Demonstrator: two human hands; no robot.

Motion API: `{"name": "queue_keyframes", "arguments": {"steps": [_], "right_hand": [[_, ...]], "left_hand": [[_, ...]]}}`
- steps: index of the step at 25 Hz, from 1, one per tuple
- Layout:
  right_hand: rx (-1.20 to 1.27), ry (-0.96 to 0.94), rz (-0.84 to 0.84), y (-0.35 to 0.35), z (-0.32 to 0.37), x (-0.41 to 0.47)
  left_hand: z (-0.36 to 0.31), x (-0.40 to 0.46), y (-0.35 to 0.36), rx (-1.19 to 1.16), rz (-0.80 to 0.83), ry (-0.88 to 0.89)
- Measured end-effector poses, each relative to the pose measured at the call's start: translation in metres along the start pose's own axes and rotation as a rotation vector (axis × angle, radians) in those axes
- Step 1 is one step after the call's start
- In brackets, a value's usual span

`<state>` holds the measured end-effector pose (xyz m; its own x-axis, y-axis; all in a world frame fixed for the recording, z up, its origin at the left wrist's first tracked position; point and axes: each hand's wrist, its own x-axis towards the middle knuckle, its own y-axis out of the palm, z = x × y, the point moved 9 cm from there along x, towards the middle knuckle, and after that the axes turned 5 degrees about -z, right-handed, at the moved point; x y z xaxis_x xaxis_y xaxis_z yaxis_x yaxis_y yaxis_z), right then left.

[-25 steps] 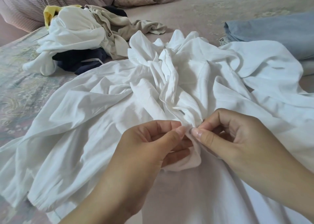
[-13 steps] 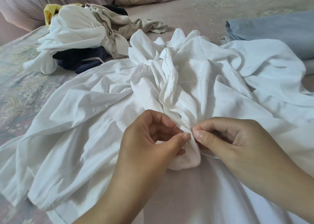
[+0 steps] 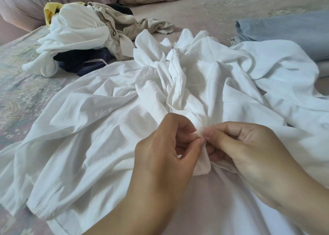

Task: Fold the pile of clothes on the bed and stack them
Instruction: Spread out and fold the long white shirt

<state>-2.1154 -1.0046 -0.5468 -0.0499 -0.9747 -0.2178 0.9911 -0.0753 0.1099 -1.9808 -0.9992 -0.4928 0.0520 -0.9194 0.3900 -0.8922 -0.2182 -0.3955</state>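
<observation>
Just one camera here, strapped on the person's head, aimed forward and down across the bed (image 3: 204, 12), sitting close above both hands, clothes pile (image 3: 85, 37) further back.

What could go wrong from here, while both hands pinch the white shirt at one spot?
1. The left hand and right hand pinch only a small bit of the white shirt; it may slip out if pulled.
2. The shirt is badly bunched in the middle, so a fold made now would likely trap creases.
3. Its far edge lies close to the unfolded pile and could drag it.
</observation>
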Motion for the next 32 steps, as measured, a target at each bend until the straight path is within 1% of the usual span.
{"name": "queue_keyframes", "arguments": {"steps": [2, 6, 11, 15, 17, 23, 26, 29, 32], "right_hand": [[0.034, 0.007, -0.013, 0.000, -0.001, 0.000], [0.080, -0.040, 0.001, 0.000, 0.004, 0.002], [0.143, -0.021, 0.005, 0.001, 0.002, 0.004], [0.117, -0.050, -0.018, 0.002, 0.003, 0.005], [0.113, -0.071, -0.017, 0.002, 0.005, 0.005], [0.109, -0.136, -0.002, 0.001, 0.010, 0.007], [0.123, -0.141, 0.000, 0.001, 0.010, 0.008], [0.139, -0.137, 0.004, 0.001, 0.010, 0.008], [0.154, -0.101, -0.002, 0.001, 0.006, 0.008]], "left_hand": [[0.006, 0.002, 0.002, -0.039, 0.016, -0.064], [0.016, 0.004, 0.004, -0.158, 0.056, -0.169], [0.021, -0.002, 0.012, -0.240, 0.125, -0.239], [0.025, -0.005, 0.019, -0.327, 0.179, -0.302], [0.027, -0.003, 0.018, -0.328, 0.163, -0.297], [0.026, 0.005, 0.007, -0.273, 0.048, -0.194], [0.021, 0.005, 0.004, -0.215, 0.020, -0.146], [0.020, 0.004, 0.005, -0.219, 0.032, -0.161], [0.020, 0.000, 0.012, -0.259, 0.103, -0.206]]}}
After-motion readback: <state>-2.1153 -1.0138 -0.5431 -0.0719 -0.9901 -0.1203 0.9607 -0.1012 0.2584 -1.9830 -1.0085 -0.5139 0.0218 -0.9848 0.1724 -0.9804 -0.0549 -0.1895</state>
